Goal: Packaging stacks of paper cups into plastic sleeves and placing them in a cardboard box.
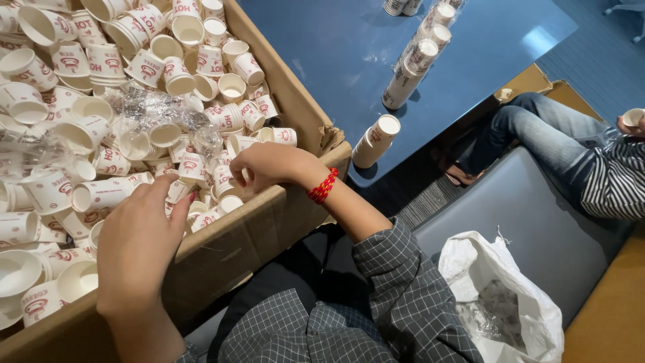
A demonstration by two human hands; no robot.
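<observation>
**Paper, cardboard, plastic and cloth**

The cups (101, 195) are white paper with red print, matt outside and faintly smooth within. They lie in a brown cardboard box (269, 222) whose wall looks dull and fibrous, with a torn, rough edge at the corner. Among the cups sits crumpled clear plastic wrap (161, 111), glossy and catching light. The blue tabletop (336, 54) is smooth with a soft sheen. On it, a sleeve of stacked cups (413, 64) is wrapped in shiny clear film. The checked shirt sleeve (396, 282) is woven cloth, matt. A red bracelet (323, 186) looks like braided thread. The white bag (500, 302) is thin, wrinkled plastic.
</observation>
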